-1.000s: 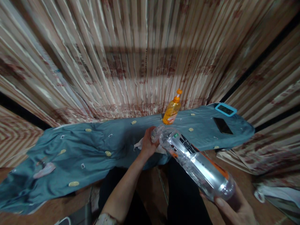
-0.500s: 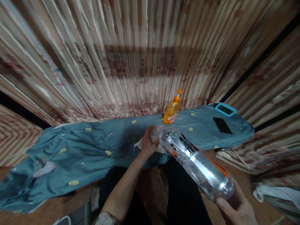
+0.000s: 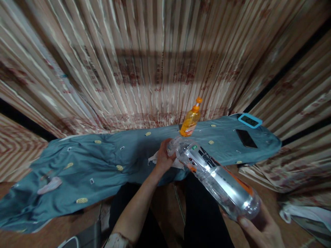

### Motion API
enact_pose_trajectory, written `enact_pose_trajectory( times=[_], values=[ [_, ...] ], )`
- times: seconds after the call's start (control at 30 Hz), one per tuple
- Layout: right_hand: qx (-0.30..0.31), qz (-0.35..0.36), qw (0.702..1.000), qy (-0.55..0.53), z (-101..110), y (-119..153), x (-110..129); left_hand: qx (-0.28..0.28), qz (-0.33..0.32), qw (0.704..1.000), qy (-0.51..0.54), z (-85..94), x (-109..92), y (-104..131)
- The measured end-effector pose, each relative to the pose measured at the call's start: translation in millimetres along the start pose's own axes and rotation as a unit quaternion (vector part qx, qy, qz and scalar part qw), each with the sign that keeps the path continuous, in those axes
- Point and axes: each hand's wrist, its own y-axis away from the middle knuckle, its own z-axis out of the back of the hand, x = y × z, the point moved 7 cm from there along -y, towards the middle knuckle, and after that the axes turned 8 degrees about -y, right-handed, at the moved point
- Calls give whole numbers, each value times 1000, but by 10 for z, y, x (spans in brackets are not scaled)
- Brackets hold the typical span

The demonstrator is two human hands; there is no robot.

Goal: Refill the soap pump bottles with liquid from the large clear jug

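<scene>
A large clear plastic bottle [image 3: 219, 179] with a silver and orange label is held aslant above the covered board. My right hand [image 3: 258, 227] is closed around its base at the lower right. Around the clear far end of the bottle, my left hand [image 3: 164, 158] has its fingers closed. Whether a separate clear piece sits at that end, I cannot tell. A crumpled white tissue [image 3: 178, 164] lies beneath my left hand, partly hidden. Just beyond the bottle's far end, an orange pump bottle [image 3: 190, 121] with amber liquid stands upright.
A blue-green patterned cloth [image 3: 103, 158] covers the long, narrow board. A blue-framed digital clock [image 3: 250, 121] and a dark phone [image 3: 246, 138] lie at its right end. A pale pinkish object [image 3: 50, 185] rests at the left. Striped curtains [image 3: 160, 69] hang close behind.
</scene>
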Motion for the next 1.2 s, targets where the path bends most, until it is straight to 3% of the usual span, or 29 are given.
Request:
enact_pose_trajectory(
  times=[0.47, 0.67, 0.83, 1.03, 1.2],
  values=[
    [6, 9, 1000, 18, 5, 15, -32, -6, 9, 1000, 0, 13, 9, 21],
    [-8, 15, 999, 33, 65, -3, -24, 1, 42, 999, 2, 5, 46, 30],
    [4, -2, 1000, -1, -84, 25, 49, -1, 52, 998, -21, 19, 48, 24],
    [-74, -27, 994, -75, -228, 172, 148, 2, 51, 999, -9, 21, 30, 27],
    [-20, -17, 999, -28, -128, 75, 97, 4, 52, 999, 5, 13, 30, 24]
  ],
)
